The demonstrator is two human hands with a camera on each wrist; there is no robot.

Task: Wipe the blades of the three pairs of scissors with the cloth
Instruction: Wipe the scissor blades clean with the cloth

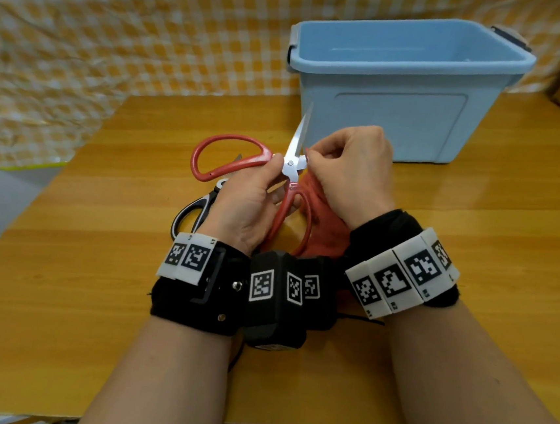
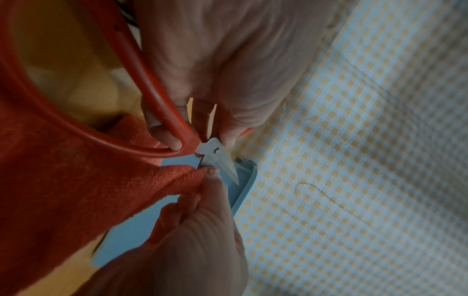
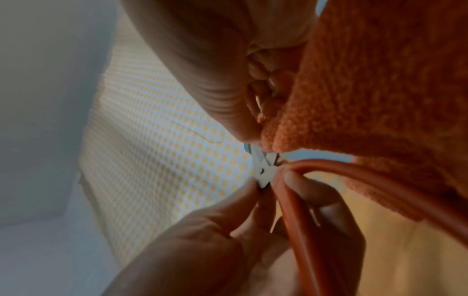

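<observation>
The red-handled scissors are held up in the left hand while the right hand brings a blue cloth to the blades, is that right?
Not quite: the cloth is red-orange, not blue; the head view shows it, and only the bin behind is blue. The rest holds: the left hand holds the red-handled scissors up, and the right hand pinches the cloth at the blades.

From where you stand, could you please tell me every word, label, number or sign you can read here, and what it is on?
No readable words or numbers.
Wrist bands: black-and-white square code markers, patterns only, with tiny marks beneath too small to read.
Red scissors, cloth, blue bin: no visible print.
</observation>
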